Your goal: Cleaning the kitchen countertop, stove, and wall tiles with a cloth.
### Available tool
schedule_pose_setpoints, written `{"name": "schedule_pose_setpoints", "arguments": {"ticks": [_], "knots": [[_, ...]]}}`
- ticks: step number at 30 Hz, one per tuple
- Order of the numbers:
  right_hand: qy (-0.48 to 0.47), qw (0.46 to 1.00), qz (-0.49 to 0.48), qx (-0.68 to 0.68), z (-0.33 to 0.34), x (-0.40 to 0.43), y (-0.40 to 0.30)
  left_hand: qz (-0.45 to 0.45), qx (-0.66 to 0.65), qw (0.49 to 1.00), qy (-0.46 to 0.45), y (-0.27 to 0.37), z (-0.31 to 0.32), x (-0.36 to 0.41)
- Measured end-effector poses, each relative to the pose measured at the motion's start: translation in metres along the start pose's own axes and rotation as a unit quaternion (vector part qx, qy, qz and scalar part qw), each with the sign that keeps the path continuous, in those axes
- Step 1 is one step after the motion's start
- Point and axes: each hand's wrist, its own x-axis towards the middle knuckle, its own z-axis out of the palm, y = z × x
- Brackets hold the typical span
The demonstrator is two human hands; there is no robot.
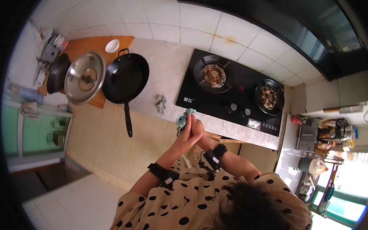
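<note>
Both hands meet in front of me at the counter's front edge, near the left front corner of a black glass gas stove (214, 104). A crumpled blue-green cloth (182, 121) is pinched between them and sticks out past the fingers. My left hand (186, 135) lies against my right hand (198, 129), whose fingers are curled and partly hidden. On the counter to the left of the stove lies a small crumpled grey cloth (161, 103). Farther left, a black frying pan (127, 77) stands with its handle over the counter's front edge.
A steel lid (85, 77), a dark pan (58, 73) and a white bowl (112, 46) are on or beside a wooden board (82, 44) at the left. A black range hood (259, 16) overhangs the stove. Bottles and racks crowd the right side.
</note>
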Motion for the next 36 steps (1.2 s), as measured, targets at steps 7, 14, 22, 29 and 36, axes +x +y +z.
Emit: {"name": "schedule_pose_setpoints", "arguments": {"ticks": [7, 14, 22, 29, 36], "knots": [[-0.103, 0.816, -0.283, -0.494, 0.028, 0.062, 0.041, -0.028, 0.044, 0.992, 0.113, -0.035, -0.069, -0.033], [-0.027, 0.971, 0.035, -0.235, -0.015, 0.052, 0.013, -0.248, -0.040, 0.951, 0.179, -0.055, -0.126, -0.081], [0.350, 0.892, -0.183, -0.222, -0.212, 0.004, 0.022, -0.312, -0.018, 0.949, 0.038, -0.073, -0.136, -0.065], [0.411, 0.814, -0.304, -0.277, -0.237, 0.034, -0.142, -0.331, -0.014, 0.944, 0.001, -0.081, -0.109, -0.040], [0.114, 0.573, -0.335, -0.739, -0.289, 0.186, -0.091, -0.351, -0.045, 0.934, 0.053, -0.090, -0.073, -0.040]]}}
